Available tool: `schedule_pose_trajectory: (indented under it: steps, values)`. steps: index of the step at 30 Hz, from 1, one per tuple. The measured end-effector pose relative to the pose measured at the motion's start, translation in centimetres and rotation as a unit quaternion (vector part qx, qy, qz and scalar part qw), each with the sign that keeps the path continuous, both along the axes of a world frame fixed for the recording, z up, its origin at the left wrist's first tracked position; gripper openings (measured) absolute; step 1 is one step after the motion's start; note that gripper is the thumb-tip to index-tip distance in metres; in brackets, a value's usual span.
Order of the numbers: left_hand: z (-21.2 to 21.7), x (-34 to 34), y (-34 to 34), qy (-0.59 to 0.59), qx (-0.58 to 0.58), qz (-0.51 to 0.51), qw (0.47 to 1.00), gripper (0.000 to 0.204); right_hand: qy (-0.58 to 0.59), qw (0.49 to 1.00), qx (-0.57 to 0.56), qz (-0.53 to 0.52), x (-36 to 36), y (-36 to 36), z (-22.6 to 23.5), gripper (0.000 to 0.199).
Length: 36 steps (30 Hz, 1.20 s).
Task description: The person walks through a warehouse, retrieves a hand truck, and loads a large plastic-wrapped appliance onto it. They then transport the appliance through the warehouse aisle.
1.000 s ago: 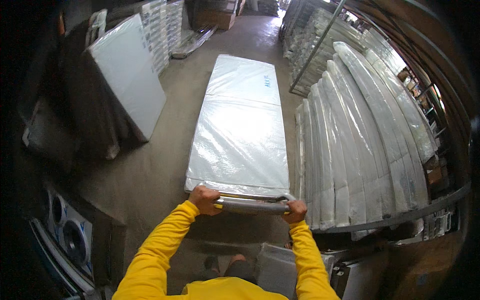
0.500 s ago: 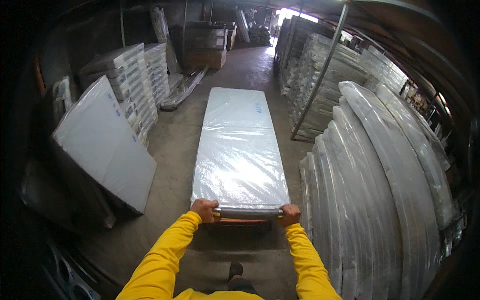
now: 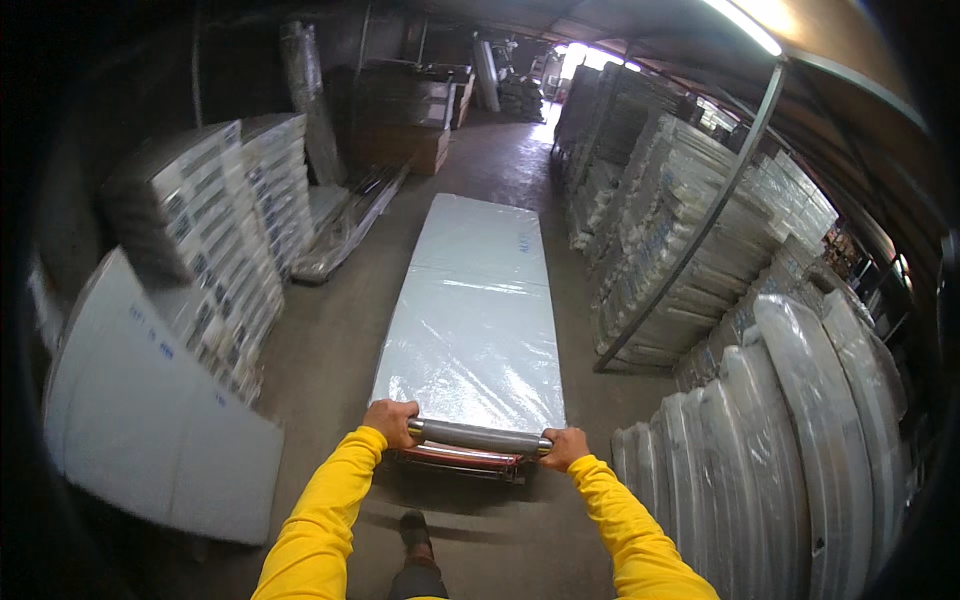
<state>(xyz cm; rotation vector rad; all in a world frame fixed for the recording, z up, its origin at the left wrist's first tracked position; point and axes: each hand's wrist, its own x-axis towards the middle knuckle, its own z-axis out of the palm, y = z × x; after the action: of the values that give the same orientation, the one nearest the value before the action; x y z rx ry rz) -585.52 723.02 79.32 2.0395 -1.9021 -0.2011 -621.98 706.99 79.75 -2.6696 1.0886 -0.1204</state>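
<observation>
Both my hands grip the ends of a padded push bar, the grey handle (image 3: 480,436) of a cart. My left hand (image 3: 391,422) is wrapped round its left end and my right hand (image 3: 564,448) round its right end. Just below the bar shows a bit of the cart's red frame (image 3: 465,459). A long white mattress-like slab (image 3: 470,300) in clear plastic wrap lies flat on the cart, reaching away from me, with blue handwriting near its far right corner. The cart's wheels are hidden.
At left leans a white slab (image 3: 150,400), with stacked wrapped packs (image 3: 215,220) behind it. Upright plastic-wrapped mattresses (image 3: 745,460) line the right side. A slanting metal post (image 3: 700,225) stands before tall wrapped stacks (image 3: 670,220). The concrete floor (image 3: 490,150) runs ahead toward a bright opening.
I have moved forward with the cart: the leaning slab, post and side stacks have come nearer and slid outward. Both hands keep their hold on the bar. A different step of my feet shows.
</observation>
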Motion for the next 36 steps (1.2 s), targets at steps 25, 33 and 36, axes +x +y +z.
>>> schedule_pose_trajectory:
  steps: [25,33,36]
  values:
    - [-3.2,37.8,-83.4,0.078,0.129,0.043,0.988,0.045,-0.003,0.999,-0.027,-0.045,38.8,-79.8,-7.0,0.043]
    - [-7.0,46.5,-112.3,0.095,0.087,0.015,0.992,0.044,-0.042,0.994,-0.035,-0.097,46.4,-108.7,-10.1,0.042]
    - [-8.8,50.2,-123.6,0.117,0.106,0.018,0.987,0.043,-0.004,0.994,0.007,-0.105,50.0,-120.4,-10.6,0.044]
